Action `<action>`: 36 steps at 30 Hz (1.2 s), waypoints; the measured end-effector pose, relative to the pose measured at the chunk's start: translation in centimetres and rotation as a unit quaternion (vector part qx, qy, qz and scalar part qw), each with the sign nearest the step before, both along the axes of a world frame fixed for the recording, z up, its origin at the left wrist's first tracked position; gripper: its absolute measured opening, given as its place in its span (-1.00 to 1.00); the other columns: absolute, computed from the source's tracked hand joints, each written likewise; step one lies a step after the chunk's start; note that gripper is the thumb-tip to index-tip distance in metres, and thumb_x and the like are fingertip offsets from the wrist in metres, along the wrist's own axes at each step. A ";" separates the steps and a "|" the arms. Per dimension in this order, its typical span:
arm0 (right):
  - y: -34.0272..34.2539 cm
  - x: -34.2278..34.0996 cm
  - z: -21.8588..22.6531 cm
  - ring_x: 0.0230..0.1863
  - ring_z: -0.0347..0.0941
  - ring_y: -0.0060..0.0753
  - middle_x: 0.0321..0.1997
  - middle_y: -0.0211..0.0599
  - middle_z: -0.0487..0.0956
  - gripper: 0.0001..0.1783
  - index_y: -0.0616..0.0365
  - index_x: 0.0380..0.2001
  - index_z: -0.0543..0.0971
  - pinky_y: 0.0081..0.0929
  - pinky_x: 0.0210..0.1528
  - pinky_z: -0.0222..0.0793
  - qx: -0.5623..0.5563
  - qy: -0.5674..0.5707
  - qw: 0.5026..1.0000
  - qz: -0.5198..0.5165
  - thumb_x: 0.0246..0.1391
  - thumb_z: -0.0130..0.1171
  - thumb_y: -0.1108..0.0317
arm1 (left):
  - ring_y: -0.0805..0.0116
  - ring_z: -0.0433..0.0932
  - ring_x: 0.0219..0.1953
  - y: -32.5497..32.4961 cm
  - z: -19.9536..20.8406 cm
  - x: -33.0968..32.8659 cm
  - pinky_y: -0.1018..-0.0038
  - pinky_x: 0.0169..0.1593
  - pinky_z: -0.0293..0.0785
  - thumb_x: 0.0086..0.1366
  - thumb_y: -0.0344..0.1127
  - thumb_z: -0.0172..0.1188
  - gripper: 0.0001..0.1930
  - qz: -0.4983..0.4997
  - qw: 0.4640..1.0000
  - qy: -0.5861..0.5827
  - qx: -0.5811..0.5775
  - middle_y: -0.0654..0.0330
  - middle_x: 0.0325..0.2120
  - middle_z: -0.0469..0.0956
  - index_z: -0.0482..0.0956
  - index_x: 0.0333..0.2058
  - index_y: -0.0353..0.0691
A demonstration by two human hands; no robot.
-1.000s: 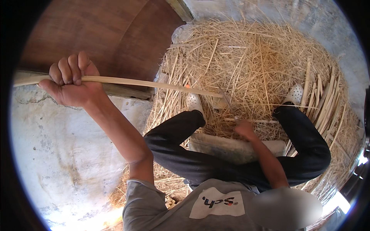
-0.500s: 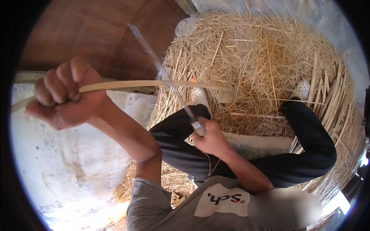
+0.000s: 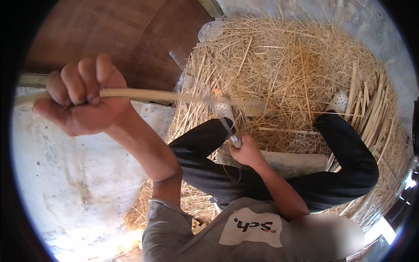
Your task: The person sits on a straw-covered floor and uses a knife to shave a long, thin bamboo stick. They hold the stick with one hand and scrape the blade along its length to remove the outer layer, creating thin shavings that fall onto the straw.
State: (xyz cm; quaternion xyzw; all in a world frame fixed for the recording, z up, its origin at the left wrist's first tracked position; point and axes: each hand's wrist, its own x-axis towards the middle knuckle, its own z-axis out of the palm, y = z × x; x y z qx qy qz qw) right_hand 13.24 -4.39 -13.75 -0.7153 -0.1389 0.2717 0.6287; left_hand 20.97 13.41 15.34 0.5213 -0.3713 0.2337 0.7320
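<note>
My left hand [image 3: 85, 96], raised at the left, is closed around a pale, flat bamboo-like strip [image 3: 142, 93]. One end of the strip runs past the little-finger side, and the other stretches right over the straw, where it blurs. Lower down, near the middle, my right hand [image 3: 248, 150] grips the handle of a long-bladed knife [image 3: 236, 140]. Its blade slants up and left, smeared by motion, and crosses the strip in the picture. Whether the blade touches the strip, I cannot tell. A thin cord loop hangs beside the right hand.
Loose straw-like shavings [image 3: 279, 56] cover the ground between my light clog-style shoes [image 3: 338, 102]. Longer split strips [image 3: 371, 107] lie in a bundle at the right. A brown board [image 3: 131, 39] stands at the upper left, above a whitish wall [image 3: 65, 174]. A pale block [image 3: 297, 160] lies between my legs.
My left hand has moved slightly right and up with the strip. My right hand has shifted a little right, and the knife's tip has dropped down and to the right.
</note>
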 end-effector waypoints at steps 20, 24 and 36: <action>-2.3 2.1 9.0 -0.41 0.52 0.11 -0.52 0.02 0.52 -0.78 0.26 -0.37 0.47 -0.20 -0.32 0.42 0.039 -0.027 0.999 -0.017 -0.12 0.17 0.38 | 0.58 -0.12 -0.80 -1.0 0.7 1.1 0.57 -0.61 -0.07 0.40 0.16 -0.36 -0.43 -0.007 1.000 0.011 -0.001 0.45 -0.88 -0.07 -0.05 -0.78 0.07; -1.8 2.1 6.4 -0.37 0.53 0.13 -0.51 0.07 0.53 -0.78 0.27 -0.37 0.48 -0.21 -0.31 0.43 0.035 -0.046 0.998 -0.039 -0.13 0.19 0.39 | 0.58 -0.12 -0.80 -2.3 0.9 1.4 0.56 -0.61 -0.05 0.40 0.15 -0.32 -0.43 -0.044 0.999 0.014 0.007 0.45 -0.88 -0.06 -0.05 -0.78 0.08; -3.8 1.9 11.1 -0.56 0.44 -0.20 -0.59 -0.08 0.47 -0.81 0.27 -0.40 0.46 -0.32 -0.41 0.36 0.073 -0.102 0.992 -0.033 -0.14 0.15 0.43 | 0.55 -0.15 -0.79 -3.8 1.0 2.1 0.58 -0.58 -0.09 0.36 0.13 -0.23 -0.46 -0.066 0.997 0.035 -0.013 0.45 -0.86 -0.07 -0.01 -0.78 0.08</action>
